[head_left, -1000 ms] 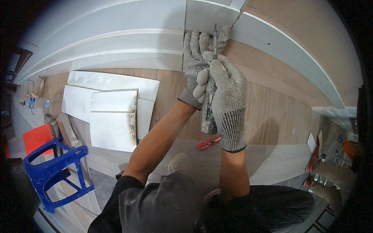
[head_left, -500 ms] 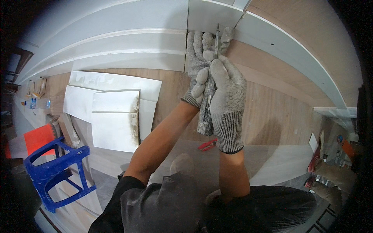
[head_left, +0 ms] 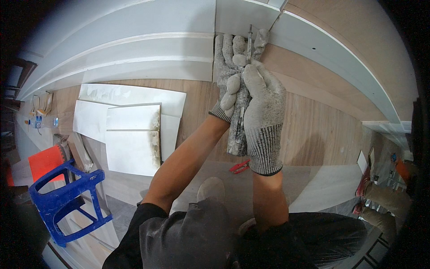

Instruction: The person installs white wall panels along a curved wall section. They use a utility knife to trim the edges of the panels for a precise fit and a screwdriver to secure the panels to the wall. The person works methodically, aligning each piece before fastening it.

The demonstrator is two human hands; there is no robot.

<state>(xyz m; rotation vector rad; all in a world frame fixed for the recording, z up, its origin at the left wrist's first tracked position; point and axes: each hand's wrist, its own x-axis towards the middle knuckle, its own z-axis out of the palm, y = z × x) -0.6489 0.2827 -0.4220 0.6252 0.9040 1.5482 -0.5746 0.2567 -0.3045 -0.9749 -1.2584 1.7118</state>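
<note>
Both of my hands wear grey-white knit gloves with striped cuffs. Between them runs a worn, grey-smeared cylindrical tool (head_left: 237, 140), with a thin metal rod (head_left: 250, 35) at its far end. My left hand (head_left: 227, 67) lies along the tool's left side, some fingers stretched toward the wall base and others against the rod. From the right, my right hand (head_left: 265, 101) wraps the tool, hiding part of it. The rod's tip overlaps a white panel (head_left: 244, 15) at the foot of the wall; whether it touches cannot be made out.
White boards (head_left: 130, 152) lie stacked on the wood floor (head_left: 309, 121) at left. Nearer stands a blue plastic stool (head_left: 74, 197) beside an orange-red sheet (head_left: 46, 162). A red-handled tool (head_left: 240, 166) rests below my hands. White moulding (head_left: 148, 47) lines the wall.
Hardly anything differs. My hands and the tool sit very slightly farther forward, with the same hold.
</note>
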